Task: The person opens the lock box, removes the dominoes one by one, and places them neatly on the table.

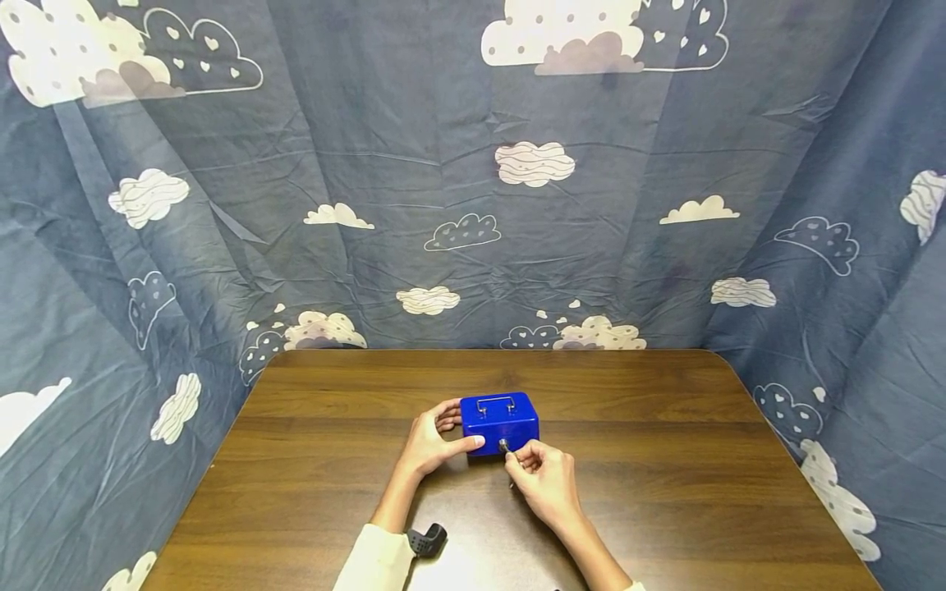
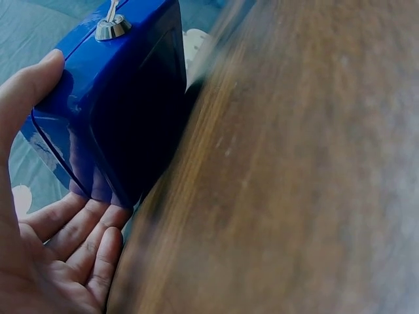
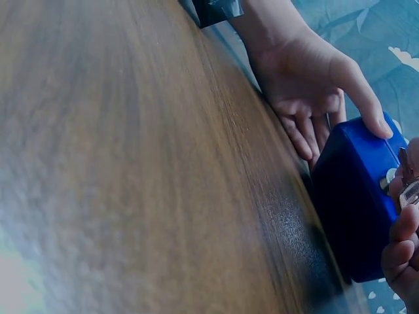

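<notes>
A blue cash box [image 1: 510,420] sits on the table with its folding wire handle [image 1: 495,400] lying on the lid. My left hand [image 1: 429,443] holds it at the left, thumb on the front face and fingertips against the left side. A round silver lock [image 2: 114,27] is set in the front. From the lock sticks a small metal key [image 2: 112,9]. My right hand [image 1: 547,484] pinches the key at the box's front; in the right wrist view a second metal piece [image 3: 410,194] shows by those fingers.
The brown wooden table [image 1: 665,492] extends around the box on all sides. A dark wrist strap [image 1: 427,542] is on my left wrist, by a pale sleeve [image 1: 377,558]. Behind the table hangs a grey-blue cloth [image 1: 414,180] printed with clouds.
</notes>
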{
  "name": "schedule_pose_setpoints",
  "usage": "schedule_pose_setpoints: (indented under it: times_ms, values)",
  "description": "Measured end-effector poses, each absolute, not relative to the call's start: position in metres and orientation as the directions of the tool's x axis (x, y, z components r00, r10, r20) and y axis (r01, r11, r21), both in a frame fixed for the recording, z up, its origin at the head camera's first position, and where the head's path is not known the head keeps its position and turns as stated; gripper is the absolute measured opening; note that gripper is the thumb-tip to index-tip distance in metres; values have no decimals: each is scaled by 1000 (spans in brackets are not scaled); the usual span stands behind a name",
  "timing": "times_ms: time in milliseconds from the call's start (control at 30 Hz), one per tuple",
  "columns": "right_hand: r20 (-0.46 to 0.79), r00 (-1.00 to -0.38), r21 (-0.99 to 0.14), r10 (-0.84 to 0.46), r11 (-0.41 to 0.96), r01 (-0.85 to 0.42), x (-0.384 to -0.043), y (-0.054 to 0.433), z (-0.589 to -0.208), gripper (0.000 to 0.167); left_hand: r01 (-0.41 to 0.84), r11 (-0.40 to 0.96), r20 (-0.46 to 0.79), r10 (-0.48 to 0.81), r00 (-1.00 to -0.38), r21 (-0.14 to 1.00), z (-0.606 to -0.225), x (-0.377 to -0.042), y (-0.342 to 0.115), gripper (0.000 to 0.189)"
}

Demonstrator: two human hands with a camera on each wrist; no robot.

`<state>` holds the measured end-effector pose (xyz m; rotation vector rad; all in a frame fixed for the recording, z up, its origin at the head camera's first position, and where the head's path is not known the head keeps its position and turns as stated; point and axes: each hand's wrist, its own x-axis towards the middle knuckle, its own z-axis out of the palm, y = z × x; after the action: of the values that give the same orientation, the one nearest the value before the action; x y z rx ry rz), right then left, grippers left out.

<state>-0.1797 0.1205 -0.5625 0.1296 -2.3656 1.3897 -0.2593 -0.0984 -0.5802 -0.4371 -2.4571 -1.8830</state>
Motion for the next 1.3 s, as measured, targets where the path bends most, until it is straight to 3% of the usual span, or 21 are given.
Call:
schedule_pose_setpoints:
  times_ms: [433,1300]
  values:
    - [479,-871,-727,103,603,-329,-177,111,-557,23,228,216,184,207,-961,949,-582,-259,-98,74]
    - [432,-891,-714,137,656,-245,-175,101,-543,20,235,241,186,209,-960,942,-580,-258,-99,75]
